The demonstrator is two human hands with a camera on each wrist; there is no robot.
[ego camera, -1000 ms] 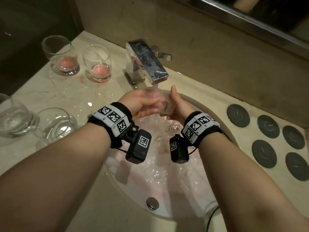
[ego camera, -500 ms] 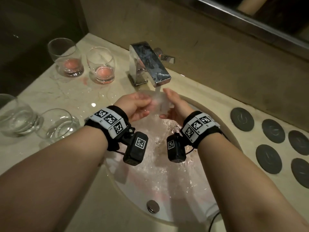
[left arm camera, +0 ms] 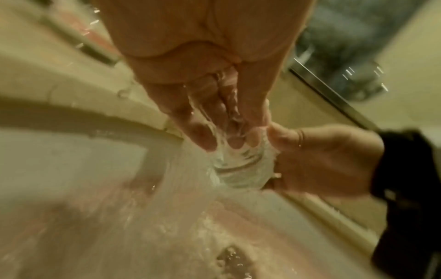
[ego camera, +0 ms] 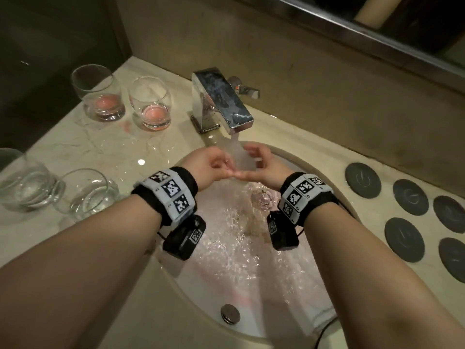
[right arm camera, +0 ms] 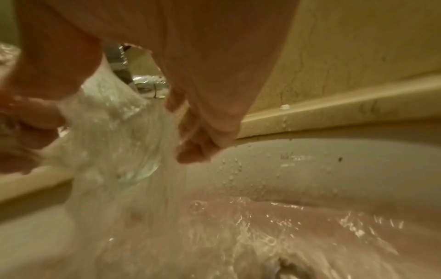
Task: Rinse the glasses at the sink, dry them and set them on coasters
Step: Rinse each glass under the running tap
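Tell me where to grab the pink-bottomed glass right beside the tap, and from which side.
Grip the pink-bottomed glass around its rounded belly, low on the wall, probably coming from the sink side. It stands upright with an open mouth; another glass with pink residue crowds its left and the tap stands close on its right.

The glass (ego camera: 245,159) under the faucet (ego camera: 221,102) is nearly lost behind running water and both hands, so its rim and tilt cannot be made out. Both wrist views are smeared with blur. The leftmost tumbler (ego camera: 17,180) and two coasters (ego camera: 455,263) are cut by the frame's edges.
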